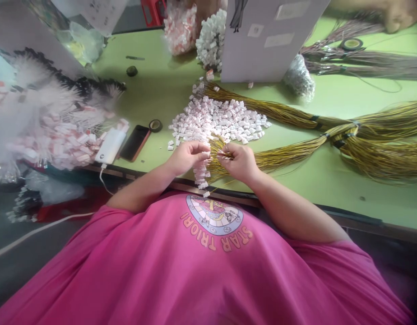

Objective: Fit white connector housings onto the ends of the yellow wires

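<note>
My left hand [188,155] is closed in a pinch on a small white connector at the near edge of the green table [161,97]. My right hand [240,160] is closed on the ends of thin yellow wires [225,154], close beside the left hand. The wires belong to a long yellow bundle [296,151] that runs off to the right. A column of fitted white connectors [201,174] hangs below my hands. Just beyond lies a heap of loose white and pink connectors [222,119].
A phone [136,142], a white power bank [110,145] and a tape roll [155,125] lie at the left. Finished wire sets with connectors [49,131] pile up far left. More yellow bundles [381,153] fill the right. Another person's hand [400,16] is at the top right, behind a grey board [266,40].
</note>
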`<action>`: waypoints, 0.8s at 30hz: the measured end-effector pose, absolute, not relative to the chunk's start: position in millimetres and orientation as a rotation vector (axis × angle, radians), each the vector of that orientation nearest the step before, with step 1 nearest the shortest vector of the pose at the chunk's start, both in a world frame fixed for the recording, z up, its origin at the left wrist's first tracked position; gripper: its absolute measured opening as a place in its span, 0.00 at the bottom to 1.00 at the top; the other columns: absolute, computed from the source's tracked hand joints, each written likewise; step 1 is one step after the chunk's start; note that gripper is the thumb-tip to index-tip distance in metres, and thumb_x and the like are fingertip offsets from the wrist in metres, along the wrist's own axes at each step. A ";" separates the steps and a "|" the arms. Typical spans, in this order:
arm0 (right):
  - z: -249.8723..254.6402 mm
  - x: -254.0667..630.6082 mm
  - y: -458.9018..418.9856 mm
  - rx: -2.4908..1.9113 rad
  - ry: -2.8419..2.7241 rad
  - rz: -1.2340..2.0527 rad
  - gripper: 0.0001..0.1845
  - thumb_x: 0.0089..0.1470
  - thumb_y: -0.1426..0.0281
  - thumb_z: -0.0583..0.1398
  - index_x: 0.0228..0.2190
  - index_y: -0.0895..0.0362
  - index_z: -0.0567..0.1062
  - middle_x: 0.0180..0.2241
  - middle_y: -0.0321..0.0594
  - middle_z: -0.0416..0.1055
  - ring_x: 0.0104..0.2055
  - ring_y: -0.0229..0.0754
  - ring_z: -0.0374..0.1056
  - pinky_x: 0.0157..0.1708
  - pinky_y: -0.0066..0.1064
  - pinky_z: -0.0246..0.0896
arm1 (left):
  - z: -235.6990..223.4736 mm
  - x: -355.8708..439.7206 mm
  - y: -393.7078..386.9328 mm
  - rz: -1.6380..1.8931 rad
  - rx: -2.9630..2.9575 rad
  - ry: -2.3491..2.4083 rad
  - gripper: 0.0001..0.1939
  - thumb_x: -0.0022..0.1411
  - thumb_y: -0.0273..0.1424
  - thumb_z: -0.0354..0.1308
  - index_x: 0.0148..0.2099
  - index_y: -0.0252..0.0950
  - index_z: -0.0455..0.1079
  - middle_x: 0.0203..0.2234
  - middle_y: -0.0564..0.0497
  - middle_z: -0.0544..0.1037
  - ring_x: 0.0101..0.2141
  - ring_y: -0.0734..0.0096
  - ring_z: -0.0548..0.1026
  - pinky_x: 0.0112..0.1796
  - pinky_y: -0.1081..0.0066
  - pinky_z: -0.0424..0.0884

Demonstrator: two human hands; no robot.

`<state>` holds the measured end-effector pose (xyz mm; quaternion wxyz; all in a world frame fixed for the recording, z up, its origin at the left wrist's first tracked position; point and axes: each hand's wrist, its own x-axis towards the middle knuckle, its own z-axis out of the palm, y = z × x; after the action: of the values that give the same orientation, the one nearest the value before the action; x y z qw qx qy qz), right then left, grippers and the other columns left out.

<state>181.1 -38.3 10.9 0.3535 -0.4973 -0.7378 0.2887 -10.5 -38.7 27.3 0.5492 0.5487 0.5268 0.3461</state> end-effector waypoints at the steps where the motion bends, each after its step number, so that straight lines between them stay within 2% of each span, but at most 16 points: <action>1: 10.9 180.7 -38.8 -1.274 -1.911 0.747 0.05 0.42 0.69 0.58 0.20 0.58 0.70 0.17 0.33 0.64 0.22 0.33 0.55 0.24 0.27 0.50 | 26.9 -9.0 -39.3 0.825 1.292 1.271 0.12 0.47 0.32 0.67 0.34 0.31 0.74 0.28 0.50 0.77 0.28 0.76 0.73 0.32 0.71 0.70; 5: 12.4 180.3 -39.2 -1.227 -1.929 0.780 0.07 0.42 0.68 0.58 0.21 0.59 0.72 0.18 0.36 0.68 0.22 0.34 0.58 0.24 0.27 0.51 | 25.5 -5.7 -40.1 0.848 1.266 1.298 0.12 0.47 0.32 0.67 0.34 0.31 0.74 0.25 0.51 0.76 0.24 0.78 0.71 0.27 0.73 0.68; 10: 13.0 181.1 -39.1 -1.229 -1.929 0.784 0.08 0.43 0.68 0.58 0.23 0.60 0.74 0.20 0.37 0.70 0.22 0.35 0.60 0.25 0.27 0.53 | 29.5 -7.4 -39.2 0.862 1.289 1.252 0.13 0.45 0.33 0.68 0.33 0.31 0.74 0.27 0.50 0.78 0.28 0.75 0.73 0.31 0.72 0.70; 15: 9.3 178.5 -41.2 -1.224 -1.956 0.845 0.06 0.44 0.69 0.59 0.22 0.59 0.73 0.19 0.36 0.69 0.23 0.35 0.61 0.25 0.27 0.53 | 27.4 -4.2 -40.2 0.753 1.349 1.252 0.12 0.48 0.33 0.66 0.35 0.31 0.74 0.26 0.50 0.77 0.25 0.76 0.72 0.29 0.72 0.68; 20: 7.1 179.3 -38.3 -1.224 -2.002 0.902 0.06 0.45 0.68 0.59 0.22 0.59 0.73 0.19 0.34 0.67 0.23 0.34 0.58 0.25 0.27 0.52 | 27.4 -5.3 -43.4 0.684 1.597 1.292 0.10 0.53 0.32 0.63 0.37 0.33 0.75 0.31 0.48 0.78 0.30 0.74 0.73 0.34 0.70 0.68; 24: 13.6 186.4 -29.5 -1.103 -2.011 0.981 0.09 0.48 0.66 0.60 0.21 0.58 0.73 0.22 0.36 0.68 0.26 0.35 0.60 0.29 0.30 0.56 | 39.6 -31.8 -36.6 0.545 1.897 1.354 0.11 0.55 0.36 0.61 0.39 0.36 0.76 0.33 0.49 0.78 0.27 0.75 0.69 0.32 0.71 0.65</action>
<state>186.4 -29.5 13.6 0.3180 -0.4192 -0.7643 0.3729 -31.8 -36.6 39.6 0.3654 0.7378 0.5265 0.2119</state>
